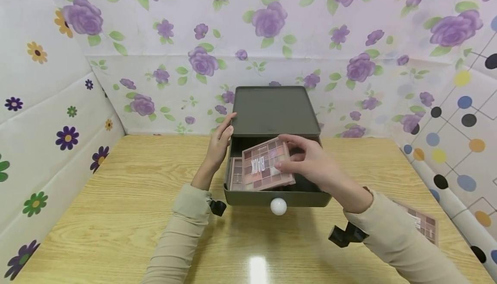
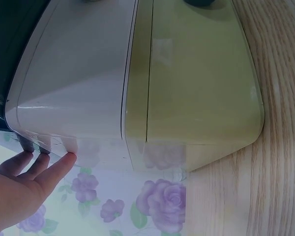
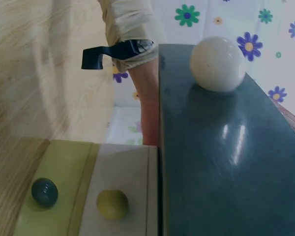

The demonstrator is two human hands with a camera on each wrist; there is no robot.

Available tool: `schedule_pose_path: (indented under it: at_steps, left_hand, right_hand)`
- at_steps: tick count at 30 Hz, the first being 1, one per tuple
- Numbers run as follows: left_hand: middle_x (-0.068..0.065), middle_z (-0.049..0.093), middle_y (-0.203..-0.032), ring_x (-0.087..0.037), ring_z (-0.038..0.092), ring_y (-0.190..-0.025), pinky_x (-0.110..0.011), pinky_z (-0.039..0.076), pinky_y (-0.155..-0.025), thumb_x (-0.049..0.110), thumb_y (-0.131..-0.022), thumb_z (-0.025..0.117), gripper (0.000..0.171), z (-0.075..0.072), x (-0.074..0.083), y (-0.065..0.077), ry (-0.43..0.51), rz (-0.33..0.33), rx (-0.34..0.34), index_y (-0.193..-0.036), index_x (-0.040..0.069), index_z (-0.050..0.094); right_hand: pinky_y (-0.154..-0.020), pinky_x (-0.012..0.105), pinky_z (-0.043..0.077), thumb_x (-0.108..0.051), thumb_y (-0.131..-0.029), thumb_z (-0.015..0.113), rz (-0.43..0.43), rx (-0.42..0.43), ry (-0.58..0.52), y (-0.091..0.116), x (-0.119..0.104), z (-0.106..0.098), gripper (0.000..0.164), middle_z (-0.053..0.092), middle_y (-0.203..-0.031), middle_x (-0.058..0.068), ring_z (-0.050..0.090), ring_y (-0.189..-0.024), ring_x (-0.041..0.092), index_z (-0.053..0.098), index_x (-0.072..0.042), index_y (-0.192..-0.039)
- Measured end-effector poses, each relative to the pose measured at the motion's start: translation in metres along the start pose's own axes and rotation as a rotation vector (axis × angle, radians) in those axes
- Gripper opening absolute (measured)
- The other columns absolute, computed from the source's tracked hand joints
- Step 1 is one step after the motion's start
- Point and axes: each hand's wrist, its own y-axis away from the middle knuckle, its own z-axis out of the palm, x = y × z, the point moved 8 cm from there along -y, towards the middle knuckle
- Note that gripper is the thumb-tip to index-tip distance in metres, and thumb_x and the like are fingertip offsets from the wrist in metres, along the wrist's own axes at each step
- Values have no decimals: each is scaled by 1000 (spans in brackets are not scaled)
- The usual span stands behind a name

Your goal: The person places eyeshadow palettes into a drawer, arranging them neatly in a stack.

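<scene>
In the head view my right hand [image 1: 310, 163] pinches an eyeshadow palette [image 1: 262, 167] with "BACK" on its lid, its thumb on top. The palette is tilted over the pulled-out dark green drawer [image 1: 252, 197]. Inside the drawer, partly under it, another palette [image 1: 236, 176] lies at the left. My left hand [image 1: 219, 146] rests against the left side of the small drawer cabinet [image 1: 275, 111]; in the left wrist view its fingers [image 2: 56, 172] are extended, touching the cabinet. The right wrist view shows the drawer's white knob [image 3: 219, 64], but not my right hand.
One more palette [image 1: 429, 225] lies on the wooden table [image 1: 155, 180] at the right, partly behind my right sleeve. Below the open drawer are a white drawer [image 3: 123, 167] and a yellow-green drawer [image 3: 64, 162]. Flowered cloth [image 1: 233, 29] stands behind the table.
</scene>
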Motion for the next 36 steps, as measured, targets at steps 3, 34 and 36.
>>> schedule_pose_path:
  at_steps: [3,34,36]
  left_hand:
    - [-18,18,-148,-22,30,-120,-37,36,-78,13,-94,32,49,0,1,0,-6,5,2,-139,-4,31]
    - [-19,18,-148,-27,17,-135,-46,33,-92,7,-94,31,46,1,1,0,6,13,20,-138,-8,30]
    - [-18,18,-148,-26,17,-135,-44,34,-91,8,-94,31,46,1,1,0,3,8,21,-138,-7,30]
  right_hand:
    - [-71,29,50,-1,-80,66,-4,-39,1,0,0,7,66,42,-120,20,61,-84,19,35,-1,-138]
    - [-69,30,47,-6,-84,60,-175,-246,487,12,-6,5,21,65,-96,8,59,-75,11,65,0,-103]
    - [-70,30,49,-6,-84,60,-164,-236,443,14,-6,1,23,64,-100,11,61,-78,13,64,1,-106]
